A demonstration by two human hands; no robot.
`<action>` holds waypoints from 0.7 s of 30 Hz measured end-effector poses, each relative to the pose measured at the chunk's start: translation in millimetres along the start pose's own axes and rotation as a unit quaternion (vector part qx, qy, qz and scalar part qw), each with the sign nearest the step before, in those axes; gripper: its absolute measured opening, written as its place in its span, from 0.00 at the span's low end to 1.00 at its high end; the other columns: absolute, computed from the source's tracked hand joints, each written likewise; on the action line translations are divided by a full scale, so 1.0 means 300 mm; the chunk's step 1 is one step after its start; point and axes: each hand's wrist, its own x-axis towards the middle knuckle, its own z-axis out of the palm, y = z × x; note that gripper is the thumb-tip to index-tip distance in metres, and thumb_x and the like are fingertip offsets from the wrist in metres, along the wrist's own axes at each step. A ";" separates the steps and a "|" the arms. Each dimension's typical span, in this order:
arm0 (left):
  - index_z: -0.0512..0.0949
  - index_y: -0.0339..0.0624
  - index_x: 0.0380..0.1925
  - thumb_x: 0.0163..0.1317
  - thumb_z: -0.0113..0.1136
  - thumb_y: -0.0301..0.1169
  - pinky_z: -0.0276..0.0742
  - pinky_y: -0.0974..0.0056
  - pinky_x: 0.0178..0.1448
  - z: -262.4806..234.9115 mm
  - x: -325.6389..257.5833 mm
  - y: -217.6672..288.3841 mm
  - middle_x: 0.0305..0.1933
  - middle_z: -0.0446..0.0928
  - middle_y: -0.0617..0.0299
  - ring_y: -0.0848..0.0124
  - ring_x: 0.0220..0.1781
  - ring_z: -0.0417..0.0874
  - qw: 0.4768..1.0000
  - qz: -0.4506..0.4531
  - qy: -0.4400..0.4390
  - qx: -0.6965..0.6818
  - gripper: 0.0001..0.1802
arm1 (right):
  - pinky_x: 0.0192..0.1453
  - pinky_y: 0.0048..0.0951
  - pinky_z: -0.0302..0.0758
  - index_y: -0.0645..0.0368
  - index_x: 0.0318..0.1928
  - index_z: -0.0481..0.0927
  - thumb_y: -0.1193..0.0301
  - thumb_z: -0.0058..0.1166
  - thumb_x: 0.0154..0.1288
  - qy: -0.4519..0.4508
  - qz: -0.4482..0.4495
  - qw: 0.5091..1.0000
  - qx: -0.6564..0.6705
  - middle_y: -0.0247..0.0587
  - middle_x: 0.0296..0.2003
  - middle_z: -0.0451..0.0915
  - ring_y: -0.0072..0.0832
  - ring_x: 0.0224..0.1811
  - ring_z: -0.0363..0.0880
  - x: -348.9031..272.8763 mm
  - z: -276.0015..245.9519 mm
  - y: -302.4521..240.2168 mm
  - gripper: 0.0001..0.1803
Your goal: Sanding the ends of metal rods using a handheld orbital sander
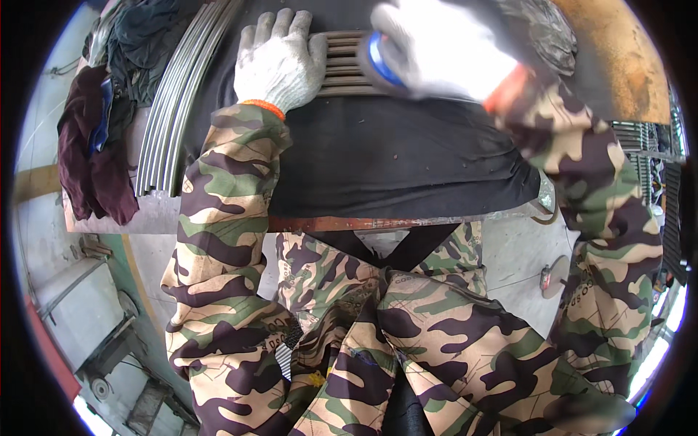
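Observation:
My left hand [280,62], in a white knit glove, presses flat on a row of thin metal rods [349,65] lying on a black cloth [392,156] over the workbench. My right hand [443,47], also in a white glove and blurred, grips a round blue-rimmed tool [379,62] against the right part of the same rods. Both arms wear camouflage sleeves.
A bundle of long curved metal rods [174,94] lies along the bench's left side. Dark red and dark green rags [94,152] sit at the far left. The bench's rusty front edge [349,224] runs above my camouflage-clad knees. A metal rack [643,142] stands at the right.

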 end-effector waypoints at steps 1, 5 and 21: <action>0.81 0.40 0.68 0.78 0.56 0.44 0.70 0.45 0.79 0.006 -0.012 -0.019 0.72 0.81 0.48 0.48 0.76 0.77 1.000 -0.004 0.012 -0.002 0.27 | 0.46 0.60 0.84 0.57 0.43 0.84 0.60 0.58 0.69 -0.010 0.040 0.999 -0.019 0.57 0.40 0.84 0.57 0.43 0.87 0.045 0.026 0.023 0.13; 0.81 0.40 0.69 0.79 0.55 0.44 0.69 0.44 0.80 -0.002 0.055 0.035 0.72 0.81 0.47 0.47 0.76 0.77 0.999 0.008 0.027 -0.023 0.27 | 0.48 0.58 0.85 0.58 0.45 0.84 0.58 0.57 0.71 -0.006 0.109 0.986 -0.123 0.58 0.42 0.86 0.59 0.45 0.88 0.058 -0.022 0.211 0.16; 0.85 0.39 0.54 0.71 0.61 0.39 0.77 0.49 0.62 -0.054 0.014 -0.011 0.52 0.85 0.54 0.53 0.57 0.84 0.990 0.068 0.120 0.010 0.19 | 0.42 0.56 0.84 0.57 0.43 0.83 0.59 0.62 0.70 -0.010 0.043 0.997 -0.057 0.54 0.39 0.82 0.56 0.41 0.86 -0.121 -0.088 0.146 0.14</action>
